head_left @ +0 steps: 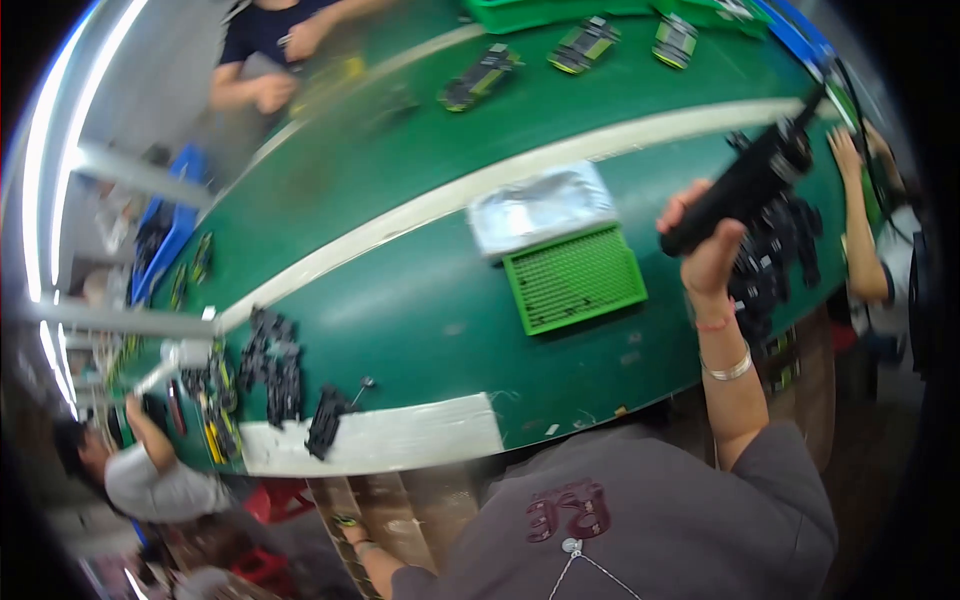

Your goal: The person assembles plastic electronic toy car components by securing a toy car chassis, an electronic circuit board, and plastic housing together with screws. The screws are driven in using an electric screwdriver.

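My right hand is raised over the right side of the green bench, wrapped round a black electric screwdriver. The tool is tilted, its narrower end up and right, where a dark cable runs near it. My left hand is low at the left, beyond the bench's front edge, over a brown cardboard box. At its fingertips is a small black and yellow-green part; the fingers are small and partly hidden. Beneath the right hand, black plastic parts lie heaped on the bench.
A green perforated tray adjoins a silvery-wrapped block mid-bench. Black parts and one with a thin rod lie left. Several black-and-yellow assemblies lie on the far side. Co-workers sit across, left and right.
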Motion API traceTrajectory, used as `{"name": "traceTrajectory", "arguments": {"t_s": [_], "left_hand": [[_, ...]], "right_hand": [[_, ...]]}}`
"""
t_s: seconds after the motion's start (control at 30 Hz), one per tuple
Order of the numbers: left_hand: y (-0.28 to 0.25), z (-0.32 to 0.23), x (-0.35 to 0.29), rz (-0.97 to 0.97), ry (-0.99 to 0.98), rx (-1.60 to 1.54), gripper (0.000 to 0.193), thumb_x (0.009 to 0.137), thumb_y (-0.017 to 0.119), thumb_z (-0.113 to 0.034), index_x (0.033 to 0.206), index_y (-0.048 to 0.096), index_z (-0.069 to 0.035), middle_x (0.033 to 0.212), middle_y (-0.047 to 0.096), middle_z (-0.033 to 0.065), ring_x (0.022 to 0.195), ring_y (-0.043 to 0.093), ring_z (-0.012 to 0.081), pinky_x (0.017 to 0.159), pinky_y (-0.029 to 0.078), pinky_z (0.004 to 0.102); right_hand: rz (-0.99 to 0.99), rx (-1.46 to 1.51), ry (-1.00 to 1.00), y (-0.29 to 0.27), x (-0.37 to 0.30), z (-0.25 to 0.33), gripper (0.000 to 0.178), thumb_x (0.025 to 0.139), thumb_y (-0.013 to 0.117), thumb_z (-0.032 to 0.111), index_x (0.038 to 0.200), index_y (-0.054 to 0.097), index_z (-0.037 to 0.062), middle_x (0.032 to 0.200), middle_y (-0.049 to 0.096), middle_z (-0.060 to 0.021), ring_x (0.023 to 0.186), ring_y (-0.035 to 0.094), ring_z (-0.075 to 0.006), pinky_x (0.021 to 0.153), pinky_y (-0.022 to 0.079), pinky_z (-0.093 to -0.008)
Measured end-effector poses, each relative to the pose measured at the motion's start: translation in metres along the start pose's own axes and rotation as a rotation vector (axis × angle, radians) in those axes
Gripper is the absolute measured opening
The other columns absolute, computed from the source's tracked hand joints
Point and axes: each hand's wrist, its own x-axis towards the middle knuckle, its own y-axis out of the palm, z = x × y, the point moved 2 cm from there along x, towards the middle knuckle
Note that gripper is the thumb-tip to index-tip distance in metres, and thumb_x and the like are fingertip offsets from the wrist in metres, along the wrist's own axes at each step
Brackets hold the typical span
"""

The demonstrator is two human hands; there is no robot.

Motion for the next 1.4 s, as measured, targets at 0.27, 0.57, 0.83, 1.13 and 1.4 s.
{"name": "traceTrajectory", "arguments": {"t_s": [0.27, 0.57, 0.83, 1.13, 1.4], "left_hand": [[-0.167, 0.027, -0.022, -1.127, -0.856, -0.793, 0.03, 0.081, 0.058, -0.016, 0.106, 0.057, 0.002, 0.097, 0.062, 0.0218, 0.09, 0.059, 0.0372, 0.081, 0.047, 0.0428], [-0.646, -0.221, -0.119, -1.344, 1.006, -1.124, 0.023, 0.086, 0.051, -0.004, 0.108, 0.056, 0.003, 0.116, 0.056, 0.0147, 0.107, 0.051, 0.0235, 0.094, 0.037, 0.0334], [-0.757, -0.52, -0.096, -1.017, 1.521, -0.715, 0.037, 0.077, 0.066, -0.02, 0.107, 0.052, -0.005, 0.119, 0.048, 0.022, 0.114, 0.043, 0.0385, 0.094, 0.038, 0.0427], [-0.745, -0.581, -0.082, -0.887, 1.39, -0.847, 0.038, 0.074, 0.067, -0.01, 0.108, 0.05, -0.008, 0.1, 0.056, 0.0164, 0.099, 0.052, 0.0339, 0.085, 0.043, 0.0404], [-0.707, -0.464, -0.174, -0.69, 1.788, -0.898, 0.037, 0.071, 0.066, 0.0, 0.106, 0.055, -0.002, 0.108, 0.056, 0.0128, 0.102, 0.054, 0.024, 0.088, 0.042, 0.0312]], "right_hand": [[-0.012, 0.008, -0.027, 0.001, -0.007, 0.006, 0.074, 0.07, 0.053, 0.072, 0.084, 0.05, -0.0002, 0.064, 0.051, -0.005, 0.058, 0.052, -0.0123, 0.053, 0.04, -0.0241], [0.034, 0.036, 0.046, 0.002, -0.014, 0.003, 0.081, 0.061, 0.055, 0.078, 0.086, 0.046, 0.0022, 0.065, 0.049, -0.0041, 0.059, 0.05, -0.0127, 0.054, 0.04, -0.0248], [0.087, 0.078, 0.097, 0.005, -0.01, 0.004, 0.086, 0.054, 0.052, 0.084, 0.089, 0.042, 0.0056, 0.062, 0.048, -0.003, 0.055, 0.05, -0.0129, 0.056, 0.042, -0.0254], [0.045, 0.166, 0.034, 0.003, -0.012, 0.003, 0.08, 0.061, 0.058, 0.076, 0.083, 0.051, -0.0006, 0.063, 0.052, -0.0047, 0.054, 0.052, -0.012, 0.049, 0.041, -0.0234], [0.069, 0.056, 0.075, -0.003, -0.004, 0.004, 0.078, 0.066, 0.053, 0.077, 0.078, 0.053, 0.0001, 0.066, 0.055, -0.0051, 0.062, 0.052, -0.0107, 0.055, 0.041, -0.0246]]}}
